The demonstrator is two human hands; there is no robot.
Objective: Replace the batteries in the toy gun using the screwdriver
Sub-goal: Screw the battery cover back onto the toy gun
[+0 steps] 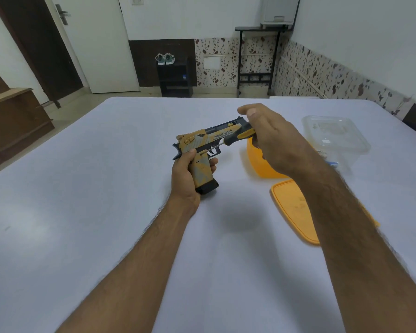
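Observation:
The toy gun (210, 138) is yellow, grey and black, with its barrel pointing right and away from me. My left hand (186, 174) grips its handle from below and holds it above the table. My right hand (271, 138) holds the screwdriver (235, 137) by its black and yellow handle. The thin metal shaft slants down to the left, and its tip meets the top of the grip just behind the trigger. No batteries can be made out with certainty.
An orange container (257, 162) stands right of the gun, partly behind my right hand. Its orange lid (293, 210) lies flat nearer to me. A clear plastic box (334, 135) sits at the far right. All rest on a table under a white cloth (106, 188).

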